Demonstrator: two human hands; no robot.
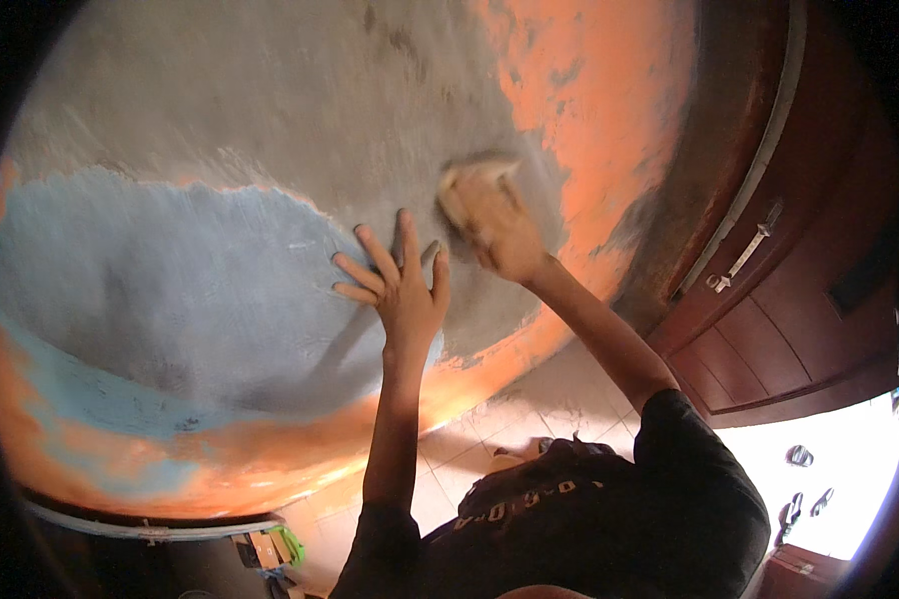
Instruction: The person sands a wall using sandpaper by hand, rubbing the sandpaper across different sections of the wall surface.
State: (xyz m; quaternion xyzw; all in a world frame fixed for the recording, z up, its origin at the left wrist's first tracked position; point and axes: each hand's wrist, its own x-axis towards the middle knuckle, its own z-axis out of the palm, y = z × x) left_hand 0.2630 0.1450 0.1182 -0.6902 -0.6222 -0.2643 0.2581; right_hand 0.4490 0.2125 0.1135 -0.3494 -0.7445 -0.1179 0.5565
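Note:
A wall [270, 112] with grey, light blue and orange patches fills the upper left of the head view. My left hand [401, 281] rests against it near the edge of the light blue patch, fingers spread and holding nothing. To its upper right, my right hand [498, 224] is blurred and closed around a pale, flat object [457, 180], pressed to the grey part of the wall. The blur hides what exactly the object is. Orange paint [607, 112] with a ragged edge lies to the right of that hand.
A dark red panelled door [757, 344] with a metal bolt [742, 258] stands at the right, beside a bright opening. Pale floor tiles [449, 464] lie below the wall. Small boxes [266, 550] and a green item [291, 545] are at lower left. Footwear [790, 517] lies in the bright area.

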